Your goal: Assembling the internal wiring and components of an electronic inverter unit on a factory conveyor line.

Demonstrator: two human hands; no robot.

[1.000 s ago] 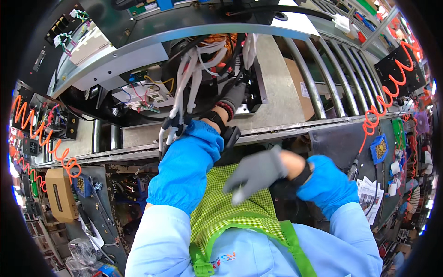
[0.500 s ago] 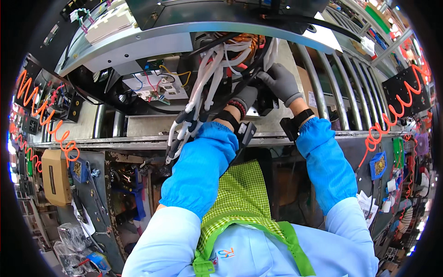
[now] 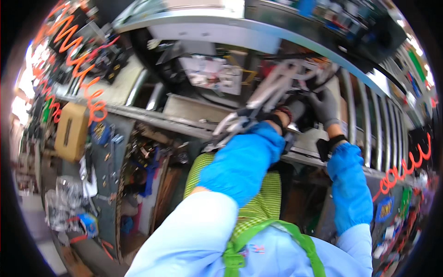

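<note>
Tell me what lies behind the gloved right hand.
Behind the right hand run pale cables into a dark cavity of the metal chassis. The hand and the blur hide what its fingers touch.

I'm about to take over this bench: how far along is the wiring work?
Done: white cable bundle already runs into the metal housing. In hand: both gloved hands, left hand and right hand, reach in where the cables end. Left: cannot tell; the connection point is hidden and blurred.
</note>
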